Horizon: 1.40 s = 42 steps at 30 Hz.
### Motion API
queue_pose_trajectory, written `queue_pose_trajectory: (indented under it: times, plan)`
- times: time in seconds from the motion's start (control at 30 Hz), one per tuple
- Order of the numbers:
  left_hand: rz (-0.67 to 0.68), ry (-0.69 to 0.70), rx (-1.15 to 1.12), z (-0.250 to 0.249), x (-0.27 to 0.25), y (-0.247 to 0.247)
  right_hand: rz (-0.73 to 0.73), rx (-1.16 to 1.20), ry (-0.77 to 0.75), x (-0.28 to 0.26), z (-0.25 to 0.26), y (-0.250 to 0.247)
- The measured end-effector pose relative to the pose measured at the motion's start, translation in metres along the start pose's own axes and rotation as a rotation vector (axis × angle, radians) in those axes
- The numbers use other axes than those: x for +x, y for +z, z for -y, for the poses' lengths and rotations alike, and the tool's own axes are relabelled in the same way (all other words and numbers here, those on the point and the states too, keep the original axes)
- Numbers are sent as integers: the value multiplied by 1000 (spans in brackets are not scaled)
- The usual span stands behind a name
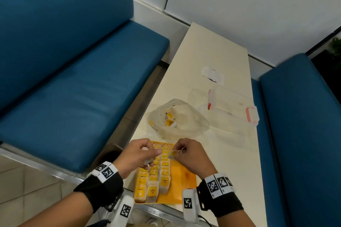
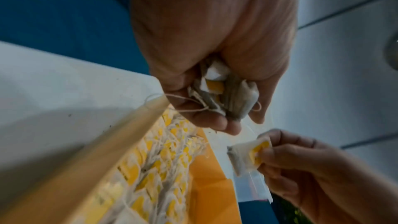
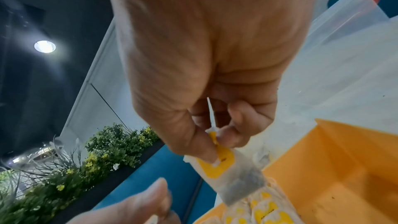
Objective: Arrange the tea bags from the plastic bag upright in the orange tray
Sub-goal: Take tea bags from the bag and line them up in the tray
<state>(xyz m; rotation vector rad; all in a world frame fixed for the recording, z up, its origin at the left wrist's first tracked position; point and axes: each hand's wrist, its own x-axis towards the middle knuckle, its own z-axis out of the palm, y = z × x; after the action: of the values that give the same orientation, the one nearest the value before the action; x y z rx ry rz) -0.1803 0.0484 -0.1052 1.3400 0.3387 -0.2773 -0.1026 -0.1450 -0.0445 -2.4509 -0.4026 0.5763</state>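
The orange tray (image 1: pixel 181 180) lies at the near end of the table, its left part packed with rows of upright yellow-tagged tea bags (image 1: pixel 156 177). Both hands hover over its far end. My left hand (image 1: pixel 142 155) grips a bunch of tea bags (image 2: pixel 224 94) with loose strings. My right hand (image 1: pixel 184 151) pinches a single tea bag (image 3: pixel 230 175) by its yellow tag, above the rows. Beyond the tray, the clear plastic bag (image 1: pixel 177 118) lies open with a few tea bags (image 1: pixel 170 120) inside.
A clear plastic box (image 1: pixel 230 108) with pink clips sits to the right of the bag, a taped label (image 1: pixel 212 75) beyond it. Blue benches (image 1: pixel 73 79) flank the narrow cream table (image 1: pixel 212 51). The tray's right half (image 3: pixel 344 168) shows bare orange floor.
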Motion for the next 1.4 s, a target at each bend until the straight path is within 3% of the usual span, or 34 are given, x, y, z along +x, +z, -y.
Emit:
queue_pose_trajectory:
  times: [0.17, 0.37, 0.6, 0.7, 0.9, 1.03, 1.4]
  plan:
    - [86, 105, 353, -10, 2, 17, 14, 140, -53, -3, 0, 3]
    - [17, 106, 419, -10, 3, 22, -36, 319, 0, -6, -7, 11]
    - [-15, 77, 466, -4, 4, 18, 16, 378, 85, -13, -21, 14]
    - [-80, 45, 478, 3, 3, 2, 87, 374, 135, -21, -34, 16]
    - [-197, -31, 539, 25, 0, -22, 381, 266, 286, -38, -60, 42]
    - [-217, -24, 601, 38, 0, -22, 427, 183, 317, -36, -67, 60]
    - [-197, -20, 590, 40, -2, -22, 166, -3, 246, -36, -75, 92]
